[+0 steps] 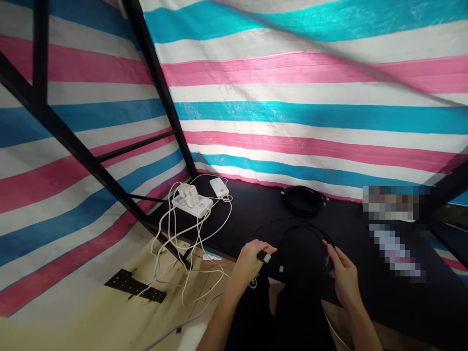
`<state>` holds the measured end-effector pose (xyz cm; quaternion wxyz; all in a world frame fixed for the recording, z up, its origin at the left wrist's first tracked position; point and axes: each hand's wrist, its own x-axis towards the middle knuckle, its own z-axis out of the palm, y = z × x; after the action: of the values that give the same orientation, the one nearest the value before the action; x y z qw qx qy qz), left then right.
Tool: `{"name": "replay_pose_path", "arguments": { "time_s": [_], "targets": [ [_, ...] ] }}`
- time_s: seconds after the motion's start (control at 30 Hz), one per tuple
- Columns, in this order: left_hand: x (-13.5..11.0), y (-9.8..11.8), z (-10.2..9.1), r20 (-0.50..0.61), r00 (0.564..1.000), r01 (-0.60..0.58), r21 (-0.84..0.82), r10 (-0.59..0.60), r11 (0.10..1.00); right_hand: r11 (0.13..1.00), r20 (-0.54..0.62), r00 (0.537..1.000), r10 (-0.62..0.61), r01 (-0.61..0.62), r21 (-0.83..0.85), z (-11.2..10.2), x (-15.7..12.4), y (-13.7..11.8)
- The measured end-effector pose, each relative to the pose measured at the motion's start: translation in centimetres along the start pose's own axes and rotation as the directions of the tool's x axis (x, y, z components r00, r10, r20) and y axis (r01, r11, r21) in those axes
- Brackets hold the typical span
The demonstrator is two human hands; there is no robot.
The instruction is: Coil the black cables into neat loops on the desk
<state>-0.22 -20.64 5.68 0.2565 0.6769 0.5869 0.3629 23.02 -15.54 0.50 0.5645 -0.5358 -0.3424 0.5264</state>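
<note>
My left hand [252, 261] is closed on a black cable, close to its plug [263, 256], which has a silvery metal end. A loose loop of this black cable [292, 222] runs over to my right hand [341, 270], whose fingers pinch its far side. Between my hands, against the dark background, a second metal cable end [281, 268] shows. Both hands are at the near edge of the black table [252, 204]. Farther back lies another coiled black cable [305, 201], apart from my hands, with light connector ends.
At the table's left end sit a white power strip [197, 207] with plugs and a small white device [218, 187]. Tangled white cords [190, 273] hang off the edge. Blurred-out items [395, 253] lie at right. Black metal posts [161, 87] and striped sheeting [292, 117] enclose the table.
</note>
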Motion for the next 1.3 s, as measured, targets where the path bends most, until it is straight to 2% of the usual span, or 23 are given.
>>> {"name": "replay_pose_path", "arguments": {
  "time_s": [0.1, 0.17, 0.2, 0.3, 0.4, 0.47, 0.53, 0.6, 0.63, 0.7, 0.83, 0.9, 1.03, 1.17, 1.23, 1.3],
  "targets": [
    [-1.2, 3.4, -1.7, -0.196, 0.978, -0.052, 0.105, 0.072, 0.993, 0.991, 0.062, 0.996, -0.065, 0.072, -0.112, -0.5, -1.4, -3.1],
    [-2.1, 6.1, -2.8, -0.352, 0.934, -0.056, 0.044, 0.068, 0.997, 0.971, 0.11, 0.983, -0.144, 0.162, -0.178, -0.5, -2.8, -5.3],
    [-2.5, 7.4, -3.3, -0.384, 0.922, -0.052, -0.003, 0.047, 0.999, 0.959, 0.124, 0.974, -0.191, 0.213, -0.19, -0.4, -3.6, -6.4],
    [-3.4, 10.3, -3.7, -0.31, 0.95, -0.006, -0.096, -0.024, 0.995, 0.926, 0.175, 0.936, -0.306, 0.335, -0.173, 0.0, -6.2, -8.8],
    [-3.9, 11.4, -2.7, -0.155, 0.987, 0.029, -0.126, -0.049, 0.992, 0.906, 0.292, 0.912, -0.288, 0.358, -0.225, 0.7, -8.8, -10.0],
    [-4.1, 11.3, -1.8, -0.1, 0.993, 0.052, -0.158, -0.068, 0.986, 0.882, 0.469, 0.847, -0.25, 0.4, -0.251, 1.3, -10.3, -10.3],
    [-4.1, 11.1, -1.3, -0.098, 0.991, 0.066, -0.2, -0.087, 0.978, 0.839, 0.63, 0.747, -0.213, 0.471, -0.274, 1.8, -11.5, -10.5],
    [-4.1, 10.8, -1.2, -0.095, 0.99, 0.081, -0.244, -0.107, 0.966, 0.793, 0.724, 0.666, -0.181, 0.534, -0.293, 2.1, -12.2, -10.5],
    [-4.1, 10.7, -1.3, -0.082, 0.989, 0.093, -0.265, -0.119, 0.96, 0.777, 0.747, 0.642, -0.17, 0.554, -0.3, 2.1, -12.4, -10.5],
    [-4.1, 10.6, -1.4, -0.033, 0.989, 0.124, -0.306, -0.141, 0.944, 0.762, 0.765, 0.625, -0.155, 0.568, -0.31, 1.9, -12.5, -10.4],
    [-4.0, 10.7, -1.2, 0.069, 0.987, 0.158, -0.413, -0.142, 0.897, 0.771, 0.768, 0.628, -0.126, 0.549, -0.322, 1.2, -12.2, -10.6],
    [-3.8, 10.9, -0.9, 0.067, 0.991, 0.134, -0.447, -0.117, 0.885, 0.773, 0.75, 0.647, -0.142, 0.546, -0.324, 0.9, -12.0, -10.8],
    [-3.2, 11.4, -1.2, 0.03, 0.997, 0.076, -0.422, -0.07, 0.904, 0.803, 0.633, 0.749, -0.196, 0.493, -0.335, 0.6, -11.7, -11.4],
    [-2.7, 11.6, -2.4, -0.003, 0.995, 0.093, -0.419, -0.104, 0.903, 0.827, 0.467, 0.844, -0.265, 0.448, -0.339, 0.0, -11.0, -11.4],
    [-2.7, 11.3, -2.9, 0.002, 0.994, 0.101, -0.422, -0.11, 0.901, 0.818, 0.367, 0.876, -0.313, 0.445, -0.364, -0.5, -10.4, -11.1],
    [-2.7, 10.8, -3.2, 0.027, 0.995, 0.099, -0.422, -0.097, 0.901, 0.799, 0.31, 0.884, -0.351, 0.455, -0.393, -0.7, -9.9, -10.8]
  ]
}}
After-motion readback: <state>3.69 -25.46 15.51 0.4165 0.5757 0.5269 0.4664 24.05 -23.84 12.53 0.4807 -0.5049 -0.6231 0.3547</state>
